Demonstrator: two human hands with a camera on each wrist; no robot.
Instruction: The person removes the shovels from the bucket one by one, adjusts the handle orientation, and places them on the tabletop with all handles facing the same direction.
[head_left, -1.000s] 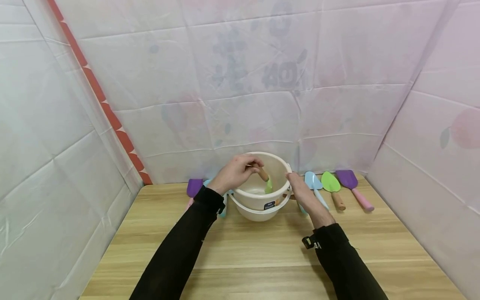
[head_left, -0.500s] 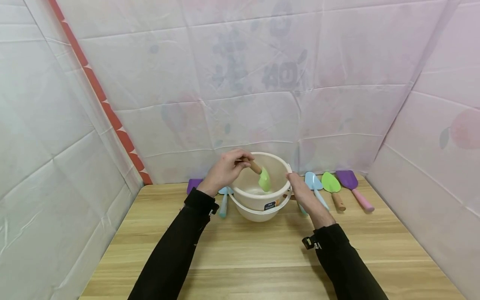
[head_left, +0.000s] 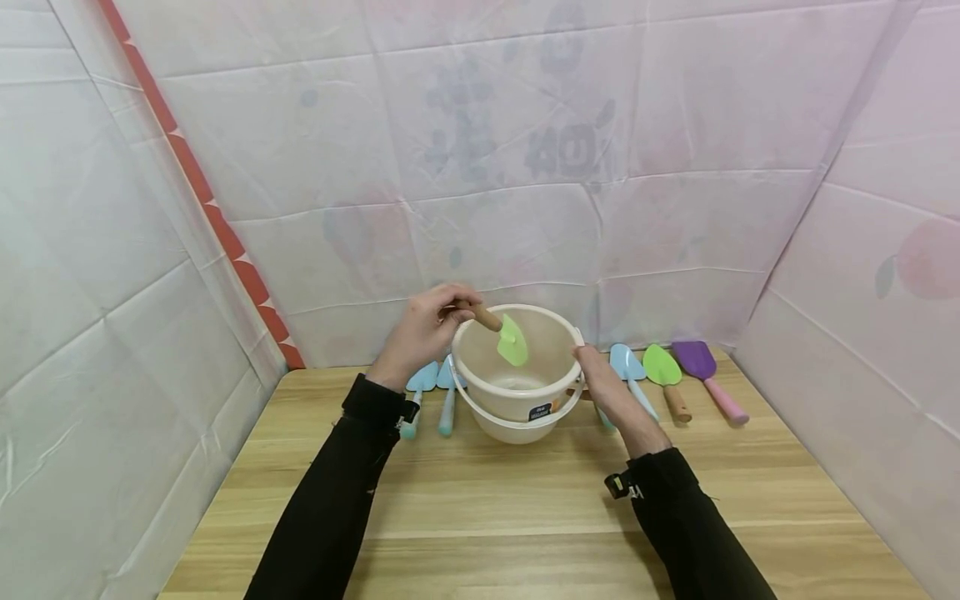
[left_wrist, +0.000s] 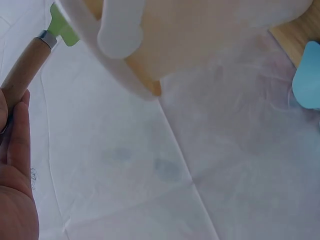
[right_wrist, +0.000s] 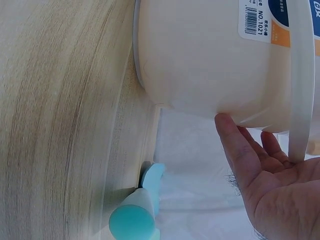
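A person in black sleeves works at a wooden surface inside a booth of pale pink sheeting. At the far middle stands a cream plastic bucket with its bail handle lowered.

The left hand is raised at the bucket's far left rim, its fingers curled round the wooden handle of a green trowel. The trowel's long axis slants from the hand down and to the right, so the green blade hangs over the bucket's open mouth, clear of the bottom.

The right hand rests against the bucket's right side; in the right wrist view its fingers lie fairly straight with the thumb tip touching the wall.

Two blue trowels lie on the surface left of the bucket. To the right lie a blue trowel, a second green trowel and a purple trowel.
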